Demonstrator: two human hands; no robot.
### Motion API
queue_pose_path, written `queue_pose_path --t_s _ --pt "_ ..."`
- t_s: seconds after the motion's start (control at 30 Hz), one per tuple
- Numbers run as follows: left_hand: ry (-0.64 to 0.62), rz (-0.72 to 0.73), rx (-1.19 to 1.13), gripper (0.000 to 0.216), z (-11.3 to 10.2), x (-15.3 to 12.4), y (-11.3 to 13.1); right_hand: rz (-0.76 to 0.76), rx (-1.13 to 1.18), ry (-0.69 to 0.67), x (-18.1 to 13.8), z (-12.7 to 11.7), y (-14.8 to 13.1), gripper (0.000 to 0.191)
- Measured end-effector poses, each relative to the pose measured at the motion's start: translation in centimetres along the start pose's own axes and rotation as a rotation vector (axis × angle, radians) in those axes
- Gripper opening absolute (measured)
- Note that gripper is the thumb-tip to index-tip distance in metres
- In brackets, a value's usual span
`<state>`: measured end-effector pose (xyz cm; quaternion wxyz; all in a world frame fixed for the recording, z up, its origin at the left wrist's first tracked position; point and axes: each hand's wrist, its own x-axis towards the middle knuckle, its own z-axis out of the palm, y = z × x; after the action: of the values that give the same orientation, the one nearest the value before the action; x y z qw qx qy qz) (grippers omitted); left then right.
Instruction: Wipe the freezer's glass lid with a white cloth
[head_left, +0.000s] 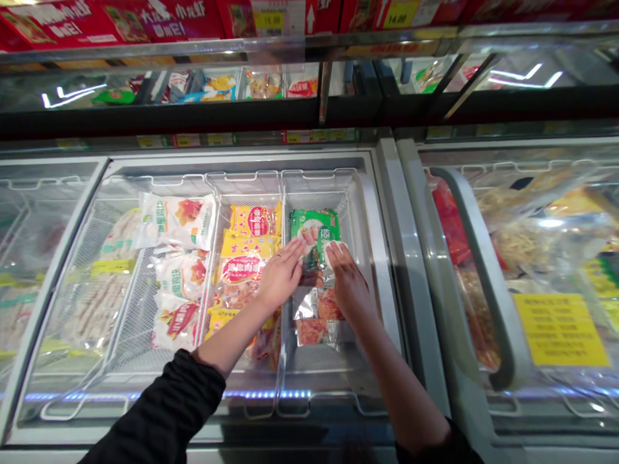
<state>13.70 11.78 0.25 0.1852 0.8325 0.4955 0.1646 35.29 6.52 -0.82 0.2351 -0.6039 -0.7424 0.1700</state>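
Observation:
A green frozen food package [315, 225] with white lettering and a food picture lies in the right wire compartment of the freezer. My left hand [283, 274] grips its lower left side, fingers together and thumb tucked below. On its lower right corner, my right hand [347, 277] has its fingers bent over the edge. Beneath both hands, clear and silver packs of reddish meat [316, 316] rest in the same compartment. Yellow packages [242, 258] with red labels fill the middle compartment beside my left forearm.
White bags [178, 219] and pale packs [99, 296] occupy the left compartments. Wire dividers [282, 232] separate the baskets. A grey handle [488, 277] and yellow notice [561, 328] mark the neighbouring freezer at right. Above, a shelf rail [193, 51] carries red boxes [159, 19].

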Motion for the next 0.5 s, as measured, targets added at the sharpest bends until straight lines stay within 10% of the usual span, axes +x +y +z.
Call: queue_pose_path --t_s 0.3,0.5 --pt "0.014 -0.045 0.074 0.057 -1.1 9.2 -1.5 0.221 -0.045 0.078 10.3 3.2 0.9 0.073" --pt "0.009 -0.048 0.141 0.059 -0.7 13.4 -3.8 -0.006 -0.016 0.019 6.7 1.2 1.8 0.085"
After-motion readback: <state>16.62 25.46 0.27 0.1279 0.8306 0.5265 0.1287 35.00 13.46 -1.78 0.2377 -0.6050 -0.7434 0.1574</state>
